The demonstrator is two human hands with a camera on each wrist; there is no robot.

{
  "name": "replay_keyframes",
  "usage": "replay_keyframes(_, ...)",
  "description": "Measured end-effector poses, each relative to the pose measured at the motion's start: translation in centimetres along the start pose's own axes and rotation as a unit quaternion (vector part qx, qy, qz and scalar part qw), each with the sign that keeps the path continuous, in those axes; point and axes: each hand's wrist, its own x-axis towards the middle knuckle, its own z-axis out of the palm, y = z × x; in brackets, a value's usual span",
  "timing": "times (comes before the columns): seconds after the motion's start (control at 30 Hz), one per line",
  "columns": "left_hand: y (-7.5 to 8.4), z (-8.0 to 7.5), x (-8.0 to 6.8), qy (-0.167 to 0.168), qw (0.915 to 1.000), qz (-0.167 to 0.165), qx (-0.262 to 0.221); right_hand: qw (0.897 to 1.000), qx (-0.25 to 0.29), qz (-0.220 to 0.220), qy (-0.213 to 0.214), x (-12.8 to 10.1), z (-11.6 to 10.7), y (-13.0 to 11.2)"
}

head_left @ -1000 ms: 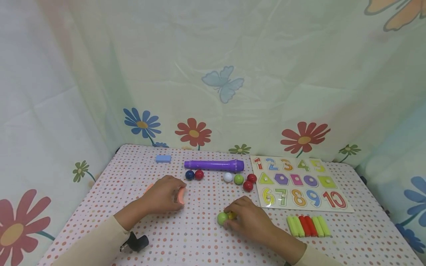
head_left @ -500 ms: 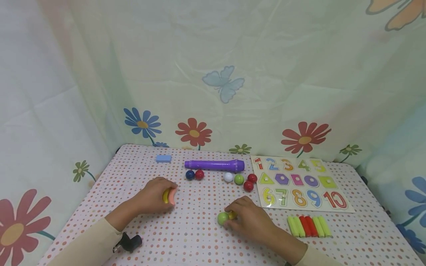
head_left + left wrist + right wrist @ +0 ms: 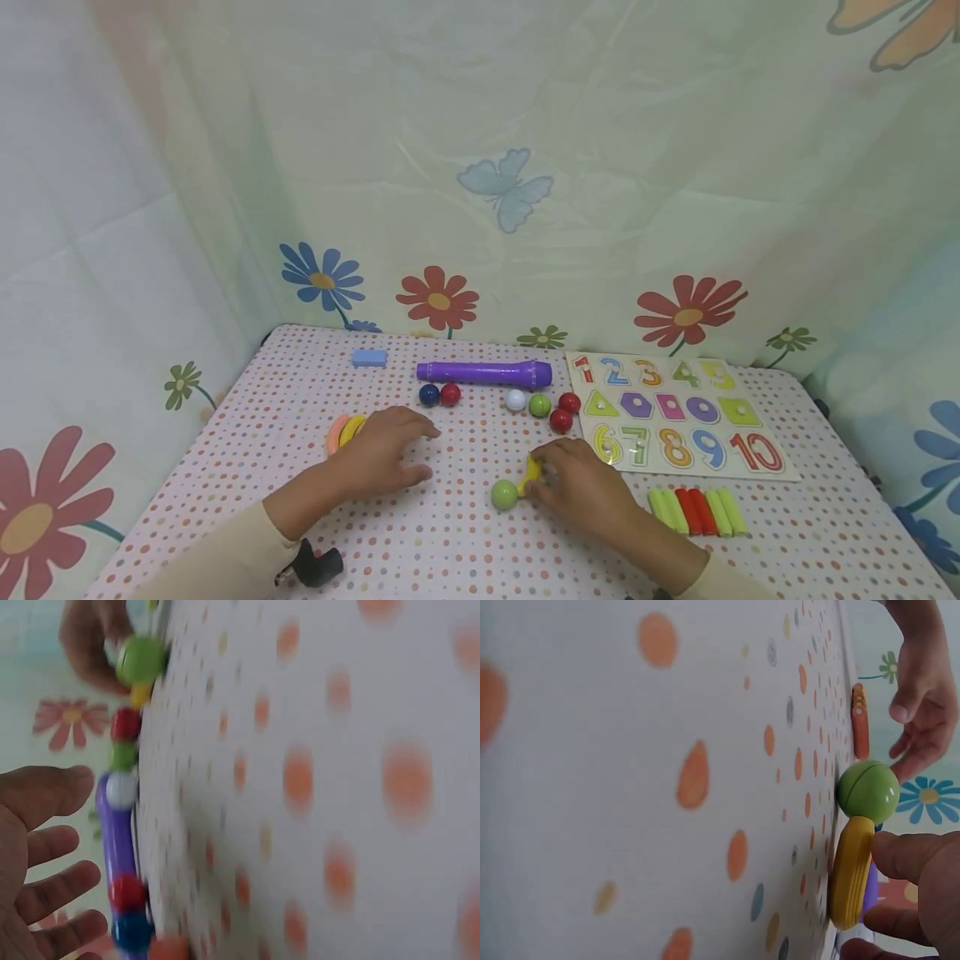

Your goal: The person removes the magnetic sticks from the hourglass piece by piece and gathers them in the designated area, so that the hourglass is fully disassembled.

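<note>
In the head view my left hand (image 3: pixel 382 454) is over the table's left half, fingers spread and nothing gripped. Just behind its knuckles, an arched peach piece (image 3: pixel 335 433) and an arched yellow piece (image 3: pixel 351 428) lie side by side; the hand partly covers them. My right hand (image 3: pixel 585 487) pinches a ridged, curved yellow piece (image 3: pixel 849 874) between thumb and fingertips, low at the tabletop. One end of that piece touches a glossy green ball (image 3: pixel 504 495). The left wrist view shows the left palm and fingers (image 3: pixel 64 889) apart from the balls beyond.
A purple tube (image 3: pixel 483 373) lies at the back, with blue, red, white and green balls (image 3: pixel 539 405) before it. To the right are a number puzzle board (image 3: pixel 678 417) and a row of green and red sticks (image 3: pixel 697 511). A blue block (image 3: pixel 369 358) sits back left.
My left hand has let go of the arched pieces, which now show on its left, and its fingers have spread. My right hand has shifted slightly right, uncovering more of the yellow piece.
</note>
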Motion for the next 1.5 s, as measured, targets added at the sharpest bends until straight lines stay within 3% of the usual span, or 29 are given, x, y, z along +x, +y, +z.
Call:
replay_keyframes(0.17, 4.1, 1.0, 1.2, -0.039, 0.9967, 0.059, -0.038, 1.0, -0.012, 0.009, -0.008, 0.2, 0.2, 0.1)
replay_keyframes(0.3, 6.1, 2.2, 2.3, -0.053, 0.9935, 0.091, -0.044, 1.0, -0.012, 0.013, -0.019, 0.2, 0.3, 0.2)
replay_keyframes(0.53, 7.2, 3.9, 3.4, -0.064, 0.9907, 0.112, -0.044, 0.999, -0.002, 0.02, -0.041, 0.3, 0.1, 0.1)
replay_keyframes(0.73, 7.8, 4.1, 3.8, -0.06, 0.991, 0.118, -0.02, 0.999, -0.003, 0.013, -0.04, 0.3, 0.0, 0.1)
replay_keyframes(0.93, 8.0, 3.7, 3.7, -0.072, 0.9915, 0.106, -0.018, 0.999, 0.003, 0.012, -0.04, 0.4, 0.0, 0.0)
replay_keyframes(1.1, 7.5, 3.4, 3.6, -0.06, 0.9939, 0.087, -0.033, 0.999, 0.001, 0.009, -0.042, 0.4, 0.1, 0.0)
replay_keyframes(1.27, 5.9, 2.3, 3.3, -0.029, 0.9969, 0.029, -0.067, 0.999, -0.004, 0.007, -0.044, 0.5, 0.1, 0.0)
replay_keyframes(1.5, 3.4, 0.1, 2.7, 0.021, 0.9922, -0.061, -0.107, 0.999, -0.005, 0.008, -0.046, 0.5, 0.1, 0.0)
